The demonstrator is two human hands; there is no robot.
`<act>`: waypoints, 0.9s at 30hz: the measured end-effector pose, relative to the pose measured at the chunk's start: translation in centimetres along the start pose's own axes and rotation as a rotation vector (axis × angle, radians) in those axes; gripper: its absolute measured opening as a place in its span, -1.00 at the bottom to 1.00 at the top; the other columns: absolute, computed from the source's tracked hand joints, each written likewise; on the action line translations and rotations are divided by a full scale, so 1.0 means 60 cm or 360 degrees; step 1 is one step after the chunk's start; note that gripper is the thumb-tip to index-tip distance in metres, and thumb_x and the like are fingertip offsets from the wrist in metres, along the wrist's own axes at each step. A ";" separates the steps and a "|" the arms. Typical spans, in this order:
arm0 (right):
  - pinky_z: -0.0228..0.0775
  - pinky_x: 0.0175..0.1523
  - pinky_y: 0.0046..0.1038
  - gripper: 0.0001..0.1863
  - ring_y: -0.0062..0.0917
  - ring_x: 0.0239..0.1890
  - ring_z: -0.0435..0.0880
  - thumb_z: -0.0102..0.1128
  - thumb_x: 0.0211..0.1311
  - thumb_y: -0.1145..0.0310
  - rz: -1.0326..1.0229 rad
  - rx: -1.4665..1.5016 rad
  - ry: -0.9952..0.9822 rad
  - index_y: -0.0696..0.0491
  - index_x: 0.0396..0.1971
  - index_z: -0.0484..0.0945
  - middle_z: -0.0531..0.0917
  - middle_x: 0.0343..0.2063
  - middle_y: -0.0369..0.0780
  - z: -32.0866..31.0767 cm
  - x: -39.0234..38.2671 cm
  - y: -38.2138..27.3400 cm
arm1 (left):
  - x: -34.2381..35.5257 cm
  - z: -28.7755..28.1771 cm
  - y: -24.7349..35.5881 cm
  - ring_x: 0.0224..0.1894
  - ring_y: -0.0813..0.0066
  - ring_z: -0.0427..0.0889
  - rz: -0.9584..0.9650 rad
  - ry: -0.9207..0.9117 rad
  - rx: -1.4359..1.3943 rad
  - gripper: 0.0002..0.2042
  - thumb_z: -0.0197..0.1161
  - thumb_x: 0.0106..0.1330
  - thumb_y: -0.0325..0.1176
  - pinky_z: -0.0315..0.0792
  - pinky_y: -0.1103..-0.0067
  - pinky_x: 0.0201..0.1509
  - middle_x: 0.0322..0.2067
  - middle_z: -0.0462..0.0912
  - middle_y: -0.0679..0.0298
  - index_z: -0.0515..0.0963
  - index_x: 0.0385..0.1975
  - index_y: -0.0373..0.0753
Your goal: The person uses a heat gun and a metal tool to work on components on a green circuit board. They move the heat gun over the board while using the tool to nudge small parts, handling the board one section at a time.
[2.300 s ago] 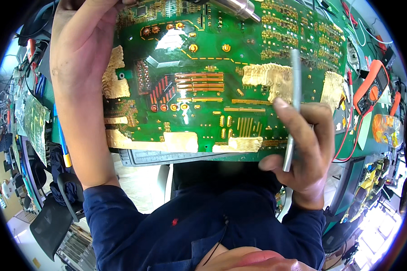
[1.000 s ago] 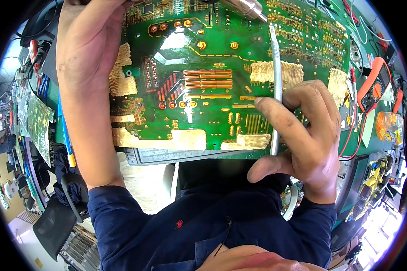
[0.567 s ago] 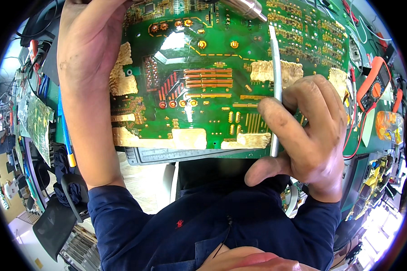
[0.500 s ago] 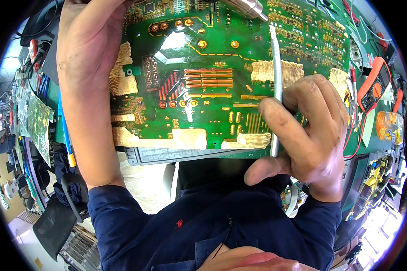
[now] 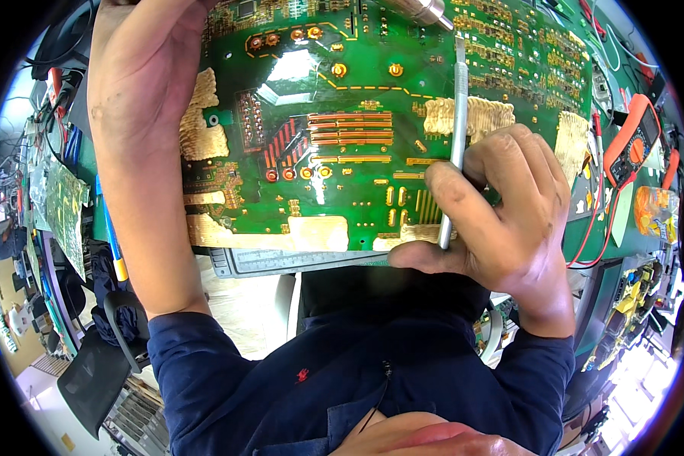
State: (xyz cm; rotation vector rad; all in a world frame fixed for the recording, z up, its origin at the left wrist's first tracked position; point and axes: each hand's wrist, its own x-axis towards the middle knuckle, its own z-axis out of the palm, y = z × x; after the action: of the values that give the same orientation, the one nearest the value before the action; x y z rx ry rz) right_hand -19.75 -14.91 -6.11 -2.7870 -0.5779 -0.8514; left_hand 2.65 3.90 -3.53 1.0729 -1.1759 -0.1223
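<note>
While your left hand [image 5: 148, 83] steadies the green circuit board [image 5: 342, 137] at its upper left edge, fingers wrapped over it, your right hand [image 5: 509, 220] pinches a slim metal tool [image 5: 454, 144] upright against the board's right half, fingers closed around it. Orange multimeter [image 5: 632, 148] sits on the desk [image 5: 623, 220] just right.

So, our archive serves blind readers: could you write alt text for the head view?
A person's right hand holds a thin metal tool against a large green circuit board, while the left hand grips the board's left edge. An orange meter lies to the right.
</note>
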 end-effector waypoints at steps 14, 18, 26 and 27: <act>0.24 -0.44 -0.36 -0.39 -0.39 -0.53 0.40 0.39 -0.10 -0.24 0.0061 -0.0040 -0.0032 0.09 -0.44 0.59 0.36 -0.57 -0.25 -0.003 -0.002 -0.004 | 0.000 0.025 0.003 0.10 0.15 0.64 0.0045 0.0178 0.0221 -0.52 0.35 0.34 -0.15 0.43 0.26 0.26 -0.06 0.68 0.08 0.45 0.11 -0.33; 0.24 -0.44 -0.36 -0.38 -0.39 -0.53 0.39 0.40 -0.10 -0.25 0.0045 -0.0021 -0.0048 0.09 -0.44 0.60 0.35 -0.58 -0.25 -0.003 -0.003 0.001 | 0.001 0.014 0.004 0.09 0.18 0.64 -0.0019 0.0104 0.0071 -0.52 0.36 0.34 -0.14 0.45 0.28 0.24 -0.06 0.68 0.10 0.45 0.11 -0.33; 0.21 -0.46 -0.35 -0.40 -0.35 -0.54 0.38 0.42 -0.09 -0.23 0.0066 0.0188 -0.0021 0.10 -0.46 0.60 0.34 -0.58 -0.23 -0.026 0.009 0.007 | 0.001 0.004 0.004 0.09 0.20 0.64 -0.0022 0.0088 0.0036 -0.54 0.36 0.34 -0.15 0.44 0.31 0.25 -0.09 0.69 0.09 0.46 0.10 -0.30; 0.21 -0.46 -0.35 -0.41 -0.35 -0.54 0.38 0.43 -0.10 -0.21 0.0071 0.0208 -0.0018 0.10 -0.46 0.60 0.34 -0.57 -0.23 -0.028 0.010 0.007 | 0.001 0.005 0.004 0.09 0.20 0.64 -0.0020 0.0088 0.0040 -0.54 0.36 0.34 -0.15 0.43 0.31 0.25 -0.09 0.69 0.09 0.46 0.10 -0.30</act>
State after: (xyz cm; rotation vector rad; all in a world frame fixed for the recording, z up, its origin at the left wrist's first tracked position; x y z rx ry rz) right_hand -19.96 -15.54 -4.43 -2.6780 -0.5504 -0.7613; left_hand 2.32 3.81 -3.33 1.0992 -1.1235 -0.0873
